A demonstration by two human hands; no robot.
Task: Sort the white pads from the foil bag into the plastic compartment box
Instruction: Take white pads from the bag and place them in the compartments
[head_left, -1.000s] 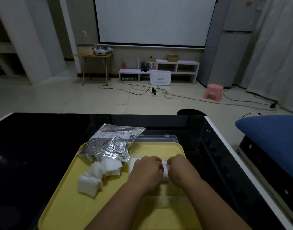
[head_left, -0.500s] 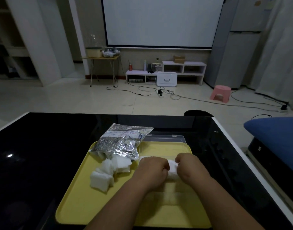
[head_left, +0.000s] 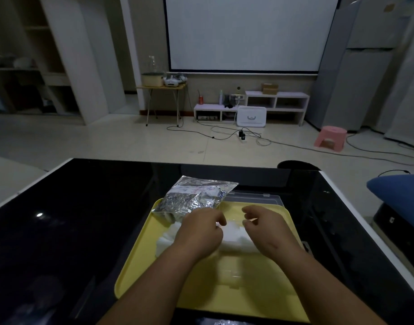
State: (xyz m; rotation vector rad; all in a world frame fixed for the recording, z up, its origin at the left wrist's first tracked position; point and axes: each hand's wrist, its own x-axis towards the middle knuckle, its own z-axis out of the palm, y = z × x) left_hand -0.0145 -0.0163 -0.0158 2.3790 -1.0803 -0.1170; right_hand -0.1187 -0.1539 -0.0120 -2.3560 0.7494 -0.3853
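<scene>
Across the far wall hangs a wide white screen (head_left: 243,34), with a tall grey fridge (head_left: 356,73) at its right and pale curtains beyond that. The floor (head_left: 96,141) is light tile, crossed by dark cables (head_left: 224,134). Against the wall stand a low white shelf (head_left: 276,100), a small folding stand (head_left: 162,89) that carries a pot, and a white case (head_left: 251,116). A pink stool (head_left: 330,138) sits near the fridge. A blue cushion (head_left: 398,195) shows at the right edge.

Nearer, a glossy black table (head_left: 72,219) with a white rim fills the lower view. On it lies a yellow tray (head_left: 154,266). A clear plastic box (head_left: 255,200) rests on the tray's right half, its far edge reaching past the tray's rim. Its compartments are hard to make out. A crumpled foil bag (head_left: 196,199) lies over the tray's far left corner, just beside the box.

The white pads are in two lots. A loose heap (head_left: 166,240) lies on the tray below the bag. A second bunch (head_left: 234,235) sits in the box between the hands.

The left hand (head_left: 199,233) has its fingers curled, tips at the edge of that bunch. Whether they pinch a pad cannot be told. The right hand (head_left: 264,226) is over the bunch, fingers loosely curled, forefinger and thumb apart, holding nothing.
</scene>
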